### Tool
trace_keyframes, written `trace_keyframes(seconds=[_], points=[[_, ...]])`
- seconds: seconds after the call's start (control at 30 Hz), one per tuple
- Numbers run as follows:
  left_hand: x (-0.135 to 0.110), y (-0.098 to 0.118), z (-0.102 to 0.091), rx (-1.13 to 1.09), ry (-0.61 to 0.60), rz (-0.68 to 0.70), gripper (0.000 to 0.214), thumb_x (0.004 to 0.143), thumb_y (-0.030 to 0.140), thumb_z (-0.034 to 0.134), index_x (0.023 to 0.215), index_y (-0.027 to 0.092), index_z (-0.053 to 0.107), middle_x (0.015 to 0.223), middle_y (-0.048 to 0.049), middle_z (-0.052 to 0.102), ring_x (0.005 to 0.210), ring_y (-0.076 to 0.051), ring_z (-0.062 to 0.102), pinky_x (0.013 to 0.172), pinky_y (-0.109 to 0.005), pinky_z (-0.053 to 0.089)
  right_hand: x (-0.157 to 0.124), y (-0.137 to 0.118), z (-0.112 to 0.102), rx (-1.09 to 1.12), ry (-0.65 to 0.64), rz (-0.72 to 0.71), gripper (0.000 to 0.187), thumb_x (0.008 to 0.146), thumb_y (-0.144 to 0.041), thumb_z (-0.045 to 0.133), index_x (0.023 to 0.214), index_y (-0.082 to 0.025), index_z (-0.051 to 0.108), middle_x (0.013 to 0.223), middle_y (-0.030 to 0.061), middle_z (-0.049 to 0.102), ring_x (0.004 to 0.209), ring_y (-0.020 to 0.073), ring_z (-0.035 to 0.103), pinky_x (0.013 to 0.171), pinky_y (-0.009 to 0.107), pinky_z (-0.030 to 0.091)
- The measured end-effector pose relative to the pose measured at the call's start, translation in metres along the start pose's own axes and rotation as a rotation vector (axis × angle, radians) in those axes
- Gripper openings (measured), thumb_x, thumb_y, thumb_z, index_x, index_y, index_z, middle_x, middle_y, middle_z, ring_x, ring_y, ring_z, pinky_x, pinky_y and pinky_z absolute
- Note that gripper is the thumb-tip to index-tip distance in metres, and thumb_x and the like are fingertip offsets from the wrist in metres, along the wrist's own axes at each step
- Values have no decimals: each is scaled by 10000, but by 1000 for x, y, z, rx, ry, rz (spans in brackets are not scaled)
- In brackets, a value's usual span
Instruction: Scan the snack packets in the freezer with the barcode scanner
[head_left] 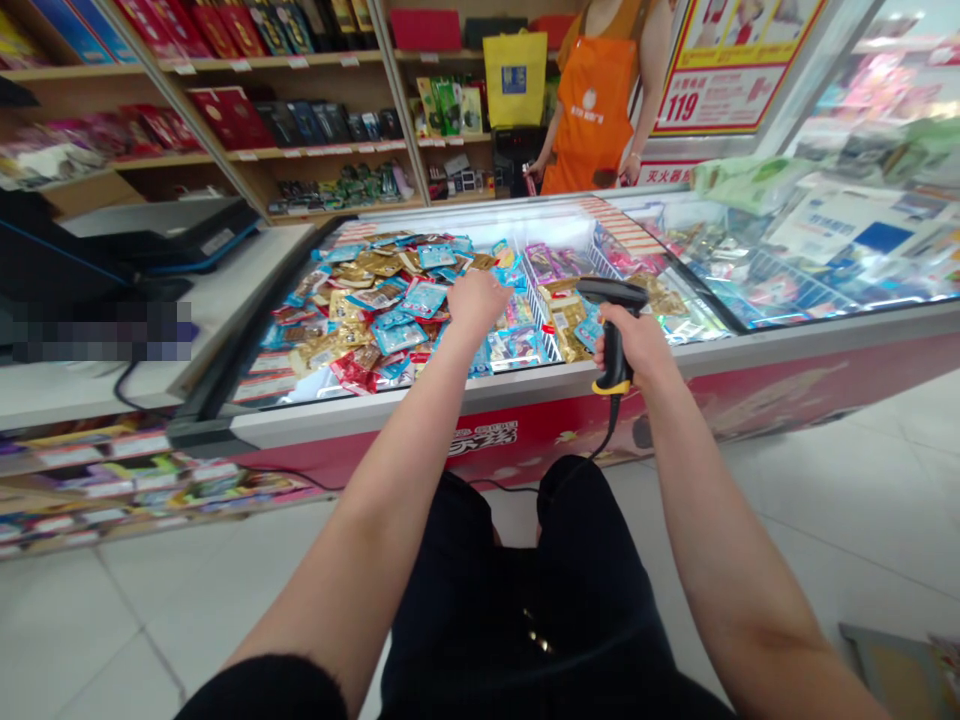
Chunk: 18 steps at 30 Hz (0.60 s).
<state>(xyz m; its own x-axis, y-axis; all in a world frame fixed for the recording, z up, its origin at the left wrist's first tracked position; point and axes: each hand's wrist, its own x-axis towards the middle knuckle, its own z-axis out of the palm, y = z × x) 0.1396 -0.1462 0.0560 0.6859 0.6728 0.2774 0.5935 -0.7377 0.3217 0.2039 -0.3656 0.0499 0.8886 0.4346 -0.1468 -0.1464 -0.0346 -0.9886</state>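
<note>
My right hand (637, 345) is wrapped round the black handle of a barcode scanner (611, 300) with a yellow base, its head pointing left over the open chest freezer (480, 395). My left hand (474, 300) reaches into the freezer, knuckles up, fingers curled down among the blue and gold ice-cream packets (375, 305). What the left fingers hold, if anything, is hidden under the hand. The scanner's cable hangs down toward my lap.
A wire divider (536, 300) splits the freezer. A person in an orange apron (596, 100) stands beyond it. A checkout counter with a dark till (150, 245) is at left, wooden shelves (300, 100) behind, a second glass-topped freezer (825, 250) at right.
</note>
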Motion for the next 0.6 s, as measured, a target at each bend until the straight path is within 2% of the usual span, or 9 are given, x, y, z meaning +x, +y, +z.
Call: trace_keyframes(seconds=[0.1,0.17,0.27,0.33,0.47,0.6], points=[[-6,26,21,-53,-138,44,458,794,576,583,940,165,724,1003,-173,699,1035,-348,631,893,-417,471,1,0,-9,-12,23,15,159,790,-312,606,705,-182,571,450,-9,563,348,159,538,335,266,477],[-12,41,36,-71,-204,48,546,706,641,662,966,163,715,998,-182,702,1025,-359,639,879,-420,479,2,1,-14,-20,36,21,167,796,-317,606,709,-179,568,454,-8,564,345,160,541,336,271,481],[-21,57,55,-42,-232,75,670,579,661,759,1019,158,700,1057,-202,692,1077,-391,614,909,-446,470,4,3,-23,-17,49,27,178,804,-335,611,730,-182,560,454,-14,561,340,160,538,339,278,485],[-25,65,63,1,-225,98,712,550,663,776,1031,144,696,1106,-221,675,1114,-413,588,926,-464,463,6,5,-27,-4,55,29,178,809,-342,611,744,-184,558,450,-18,561,345,160,535,340,277,484],[-24,72,66,-1,-182,141,669,636,642,731,1042,113,679,1160,-235,643,1149,-404,565,940,-452,456,9,9,-34,13,56,35,160,802,-324,603,728,-189,561,439,-17,558,353,162,536,341,271,476],[-16,72,62,-83,-143,121,524,731,483,709,1105,127,622,1136,-182,663,1111,-335,595,916,-400,458,12,12,-38,16,59,43,173,780,-331,613,697,-187,565,443,-8,559,359,166,541,347,275,478]])
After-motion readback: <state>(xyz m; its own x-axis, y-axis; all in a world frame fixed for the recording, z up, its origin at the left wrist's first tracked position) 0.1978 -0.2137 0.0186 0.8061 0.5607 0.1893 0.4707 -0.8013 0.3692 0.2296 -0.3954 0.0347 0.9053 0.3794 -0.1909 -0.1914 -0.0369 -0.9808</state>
